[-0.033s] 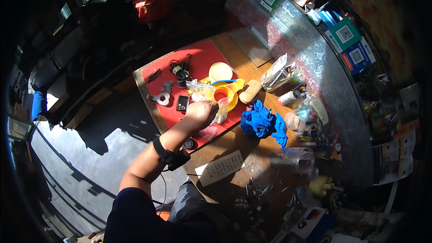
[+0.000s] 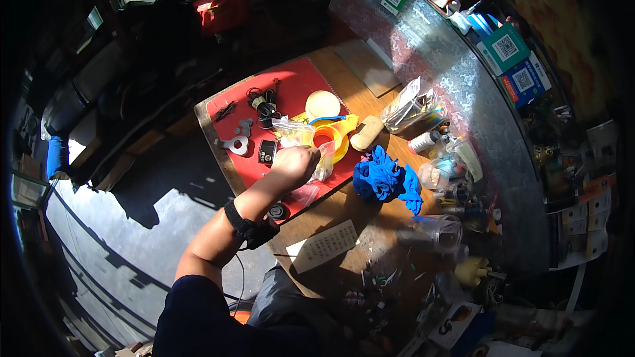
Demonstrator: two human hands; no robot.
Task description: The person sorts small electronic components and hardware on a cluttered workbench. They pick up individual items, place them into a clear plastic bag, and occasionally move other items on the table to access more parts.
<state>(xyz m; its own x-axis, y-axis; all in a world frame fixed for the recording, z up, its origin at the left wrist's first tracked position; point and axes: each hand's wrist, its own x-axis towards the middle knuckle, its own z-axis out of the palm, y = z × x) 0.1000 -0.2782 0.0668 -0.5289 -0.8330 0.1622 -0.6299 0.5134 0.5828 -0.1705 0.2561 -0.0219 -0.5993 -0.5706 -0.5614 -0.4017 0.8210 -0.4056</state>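
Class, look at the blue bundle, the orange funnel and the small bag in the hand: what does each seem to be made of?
Blue bundle: probably cloth, matte, crumpled in soft folds.
Orange funnel: likely plastic, smooth, evenly coloured, with a slight sheen.
Small bag, pinched by the left hand: thin clear plastic film, see-through and glinting in the sun.

Reaching forward with the left hand (image 2: 291,164), forearm extended, fingers curled shut, a black band circling the wrist.
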